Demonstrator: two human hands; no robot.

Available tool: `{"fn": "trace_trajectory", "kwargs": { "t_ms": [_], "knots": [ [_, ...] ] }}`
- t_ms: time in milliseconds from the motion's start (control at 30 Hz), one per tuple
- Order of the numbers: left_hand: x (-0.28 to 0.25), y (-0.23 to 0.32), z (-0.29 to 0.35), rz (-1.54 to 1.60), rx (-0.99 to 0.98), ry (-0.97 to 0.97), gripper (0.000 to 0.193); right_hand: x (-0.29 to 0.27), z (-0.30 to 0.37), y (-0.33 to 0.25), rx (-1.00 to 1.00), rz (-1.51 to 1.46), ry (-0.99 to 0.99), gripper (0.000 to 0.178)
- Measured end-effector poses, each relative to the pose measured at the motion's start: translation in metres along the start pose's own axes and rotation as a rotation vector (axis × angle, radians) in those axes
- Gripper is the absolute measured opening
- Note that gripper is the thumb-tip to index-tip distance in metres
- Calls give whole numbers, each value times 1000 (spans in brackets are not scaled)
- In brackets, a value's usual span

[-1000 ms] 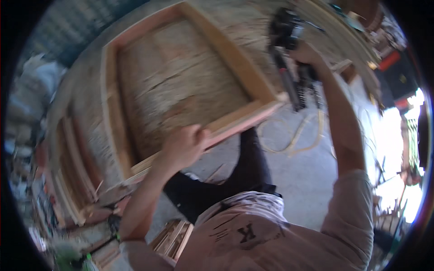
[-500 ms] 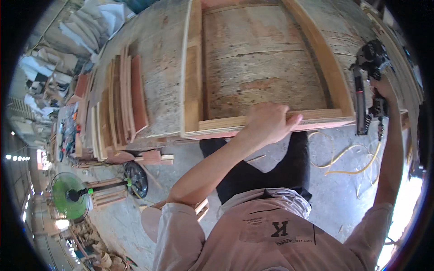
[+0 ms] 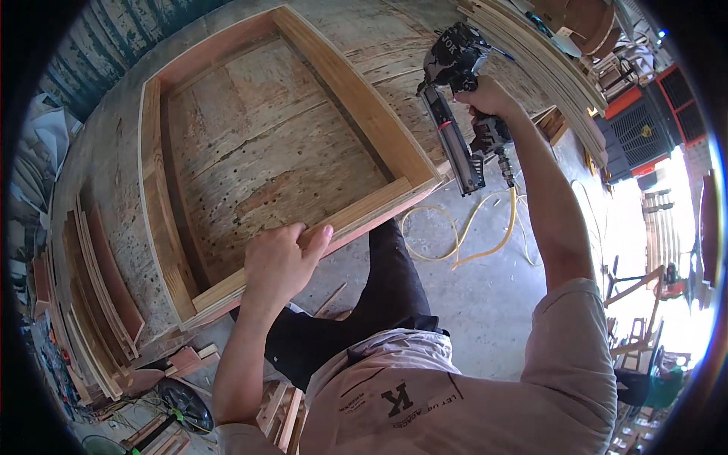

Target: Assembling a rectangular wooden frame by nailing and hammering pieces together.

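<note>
A rectangular wooden frame (image 3: pixel 356 114) lies on a worn plywood bench top (image 3: pixel 280 144). My left hand (image 3: pixel 279 262) is closed over its near rail, with the thumb along the outer edge. In my right hand (image 3: pixel 485 98) is a black pneumatic nail gun (image 3: pixel 453 144), gripped by its handle. The nail gun is held beside the frame's near right corner, apart from the wood. A yellow air hose (image 3: pixel 509 227) hangs from the tool's handle and loops down to the floor.
Curved wooden strips (image 3: pixel 95 280) are stacked at the left of the bench. Long boards (image 3: pixel 538 68) lie along the far right edge. A dark fan with orange trim (image 3: pixel 644 129) stands beyond, at right. Slatted wood (image 3: pixel 280 417) sits on the floor below my left arm.
The view has turned to the right. My right hand has brought the nail gun closer to the frame's near right corner. The left hand still grips the near rail.
</note>
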State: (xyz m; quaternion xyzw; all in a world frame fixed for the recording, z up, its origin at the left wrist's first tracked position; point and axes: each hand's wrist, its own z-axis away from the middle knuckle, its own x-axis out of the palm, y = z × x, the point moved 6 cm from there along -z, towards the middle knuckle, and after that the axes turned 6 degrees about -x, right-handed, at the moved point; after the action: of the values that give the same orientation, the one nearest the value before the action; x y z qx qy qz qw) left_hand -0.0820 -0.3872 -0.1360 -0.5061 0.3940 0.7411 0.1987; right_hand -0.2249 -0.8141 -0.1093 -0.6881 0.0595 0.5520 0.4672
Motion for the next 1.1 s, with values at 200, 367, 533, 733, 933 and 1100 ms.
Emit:
{"fn": "trace_trajectory", "kwargs": {
  "t_ms": [200,367,533,733,933,1100],
  "knots": [
    [-2,5,-1,5,28,33,57,0,-5,8,40,34,27,30],
    [0,4,-2,68,108,94,54,0,-3,-1,15,118,27,32],
    [-4,13,2,-89,193,154,58,-6,-1,-7,-38,258,72,40],
    [1,4,1,-164,181,70,61,1,2,-20,-114,327,103,41],
    [-33,-59,2,-119,165,5,53,2,1,-13,-70,259,64,35],
    [-47,-81,10,-184,191,34,54,-5,-4,-1,-52,285,64,29]
  ]
}}
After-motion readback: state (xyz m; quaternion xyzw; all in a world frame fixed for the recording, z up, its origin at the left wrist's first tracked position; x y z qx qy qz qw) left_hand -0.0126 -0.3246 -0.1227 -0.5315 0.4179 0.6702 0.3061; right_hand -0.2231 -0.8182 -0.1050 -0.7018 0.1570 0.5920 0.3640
